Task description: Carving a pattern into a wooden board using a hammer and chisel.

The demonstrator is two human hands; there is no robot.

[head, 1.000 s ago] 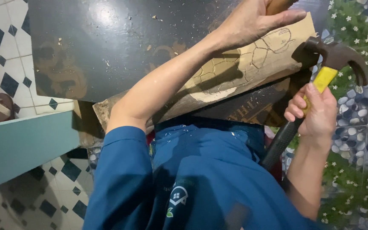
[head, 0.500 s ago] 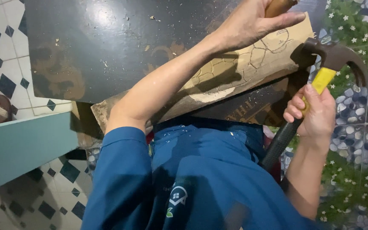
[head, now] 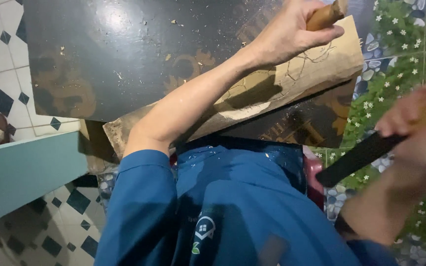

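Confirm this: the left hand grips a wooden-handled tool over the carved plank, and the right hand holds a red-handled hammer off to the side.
Not quite. In the head view the hammer handle in the right hand is black. The rest holds: the left hand grips a wooden-handled tool over the carved plank.

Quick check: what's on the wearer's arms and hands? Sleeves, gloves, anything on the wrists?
Both hands are bare: no gloves on the left hand or the motion-blurred right hand. A blue sleeve is pushed up to the left elbow, leaving the forearm uncovered. A dark band shows on the right arm near the blue cuff.
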